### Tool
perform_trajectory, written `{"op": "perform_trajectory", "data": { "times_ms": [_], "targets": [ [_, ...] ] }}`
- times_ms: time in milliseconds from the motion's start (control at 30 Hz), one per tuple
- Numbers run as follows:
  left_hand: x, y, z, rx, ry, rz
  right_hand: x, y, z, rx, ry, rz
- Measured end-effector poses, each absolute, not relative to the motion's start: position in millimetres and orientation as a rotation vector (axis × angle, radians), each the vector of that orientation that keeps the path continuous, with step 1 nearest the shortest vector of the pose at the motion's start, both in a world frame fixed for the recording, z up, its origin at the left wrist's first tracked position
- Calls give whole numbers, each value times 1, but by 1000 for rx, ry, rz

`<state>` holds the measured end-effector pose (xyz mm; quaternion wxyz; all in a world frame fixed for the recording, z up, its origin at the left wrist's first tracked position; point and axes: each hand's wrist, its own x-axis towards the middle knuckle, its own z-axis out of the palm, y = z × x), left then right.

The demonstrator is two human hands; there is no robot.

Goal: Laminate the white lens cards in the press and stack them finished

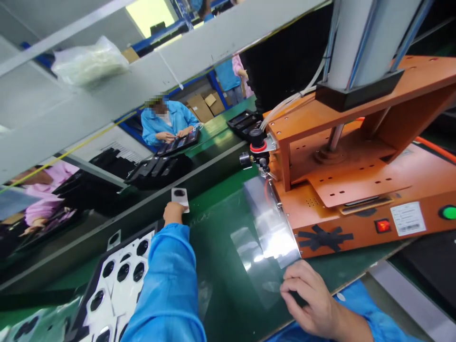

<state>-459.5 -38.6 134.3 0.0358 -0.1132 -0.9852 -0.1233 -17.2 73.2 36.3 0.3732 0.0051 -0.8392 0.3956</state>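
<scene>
At the far side of the green bench, my left hand (174, 213) is closed on the near end of a small white rectangular plate (180, 195) with a dark round opening. My left forearm reaches over a black tray (90, 281) of similar white pieces with dark circles. Closer to me, my right hand (309, 298) has its fingers curled, thumb and forefinger tips together. Anything between them is hidden or too clear to make out. Beside those fingertips lie clear plastic sheets (251, 256), bright with glare.
An orange press (331, 218) with a pressure gauge, red switch and green button stands at right. One more white piece (114, 240) lies beyond the tray. Across a low divider, a person in blue (169, 121) works at black trays. A grey beam (142, 85) crosses above.
</scene>
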Motion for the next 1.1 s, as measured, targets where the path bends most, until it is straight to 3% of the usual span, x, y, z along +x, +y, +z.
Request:
{"op": "perform_trajectory", "data": {
  "times_ms": [167, 400, 600, 733, 867, 1000, 1100],
  "targets": [
    [-405, -50, 117, -234, -2881, -636, -19, 76, 35, -33, -2097, 1051],
    [-202, -140, 80, -361, -2788, -1144, -22, 71, 43, -6, -2071, 1091],
    [-89, -170, 39, -469, -2941, -1438, -70, 54, 75, -52, -2179, 1402],
    [-72, -175, 35, -644, -3134, -1162, -121, 50, 74, -164, -2353, 1441],
    [-85, -191, 42, -850, -2897, -697, -144, 50, 64, -300, -2482, 1414],
    [-99, -199, 35, -1311, -2661, -643, -144, 49, 58, -237, -2497, 1482],
    [-99, -192, 23, -1323, -2651, -621, -142, 44, 57, -176, -2533, 1502]
  ]
}}
